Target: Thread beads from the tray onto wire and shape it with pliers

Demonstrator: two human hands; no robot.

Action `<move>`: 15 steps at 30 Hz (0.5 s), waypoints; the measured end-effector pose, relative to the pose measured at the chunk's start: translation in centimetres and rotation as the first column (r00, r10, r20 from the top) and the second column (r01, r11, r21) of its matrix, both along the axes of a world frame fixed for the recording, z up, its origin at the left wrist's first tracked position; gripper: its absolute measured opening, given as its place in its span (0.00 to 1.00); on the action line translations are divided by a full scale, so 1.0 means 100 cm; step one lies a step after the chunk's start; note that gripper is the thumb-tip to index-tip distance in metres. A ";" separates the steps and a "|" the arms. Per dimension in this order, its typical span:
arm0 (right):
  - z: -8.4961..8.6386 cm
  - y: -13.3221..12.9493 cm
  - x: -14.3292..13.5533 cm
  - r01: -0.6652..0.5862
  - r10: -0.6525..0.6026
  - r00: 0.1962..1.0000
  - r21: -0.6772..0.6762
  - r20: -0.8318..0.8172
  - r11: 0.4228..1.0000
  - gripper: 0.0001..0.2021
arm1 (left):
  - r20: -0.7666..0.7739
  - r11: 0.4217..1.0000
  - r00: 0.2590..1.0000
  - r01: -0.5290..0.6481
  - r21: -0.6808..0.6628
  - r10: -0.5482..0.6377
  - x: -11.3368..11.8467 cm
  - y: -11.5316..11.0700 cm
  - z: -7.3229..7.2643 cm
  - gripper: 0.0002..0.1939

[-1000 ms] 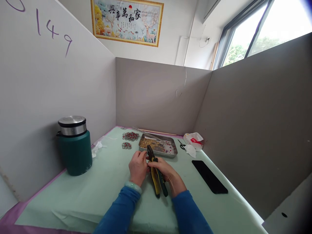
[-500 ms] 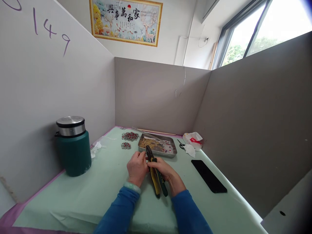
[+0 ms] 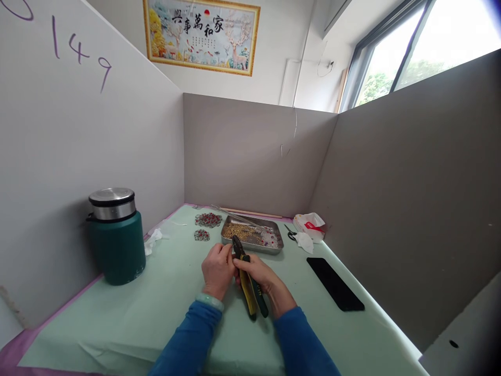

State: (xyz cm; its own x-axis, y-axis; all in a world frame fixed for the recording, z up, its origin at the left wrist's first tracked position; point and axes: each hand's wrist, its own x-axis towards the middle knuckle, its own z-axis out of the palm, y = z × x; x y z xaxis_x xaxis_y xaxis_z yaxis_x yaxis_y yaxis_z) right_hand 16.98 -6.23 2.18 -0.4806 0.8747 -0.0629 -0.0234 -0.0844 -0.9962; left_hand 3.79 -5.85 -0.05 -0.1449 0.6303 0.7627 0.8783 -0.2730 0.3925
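One pair of pliers on my feed, right hand gripping it, left hand near its head, left grip I can't tell, metal tray beyond

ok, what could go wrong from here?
Pinch: the right hand grips the pliers with their head right beside the left hand, so a slip might nip a finger.
Spill: the metal tray of loose gold-coloured bits sits just beyond the pliers' head; a knock could scatter them.
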 end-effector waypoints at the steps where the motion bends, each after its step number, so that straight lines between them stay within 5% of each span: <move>1: -0.001 0.001 -0.002 0.026 -0.026 1.000 -0.006 -0.007 1.000 0.15 | 0.023 1.000 1.000 0.017 -0.011 -0.017 0.000 0.000 0.000 0.12; 5: -0.003 0.004 -0.008 0.142 -0.141 0.986 0.002 -0.084 0.990 0.17 | 0.215 0.986 0.966 0.160 -0.042 -0.147 0.001 0.002 0.004 0.14; 10: -0.002 0.010 -0.008 0.449 -0.424 0.878 0.074 -0.223 0.890 0.26 | 0.527 0.896 0.761 0.443 0.003 -0.378 0.008 0.007 -0.002 0.30; 13: 0.000 0.014 -0.004 0.595 -0.550 0.789 0.116 -0.273 0.795 0.27 | 0.632 0.774 0.633 0.628 -0.082 -0.447 0.015 0.005 -0.007 0.33; 15: 0.000 0.014 -0.001 0.656 -0.606 0.748 0.156 -0.273 0.739 0.27 | 0.645 0.615 0.541 0.776 -0.136 -0.540 0.019 0.000 -0.007 0.35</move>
State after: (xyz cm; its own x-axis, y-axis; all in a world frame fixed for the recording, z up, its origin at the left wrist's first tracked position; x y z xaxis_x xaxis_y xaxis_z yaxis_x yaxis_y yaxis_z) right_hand 16.86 -4.79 2.23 0.2074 0.9559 0.2081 -0.1791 0.2462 -0.9525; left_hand 5.74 -5.81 -0.80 0.1643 0.9041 0.3944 0.1364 -0.4169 0.8987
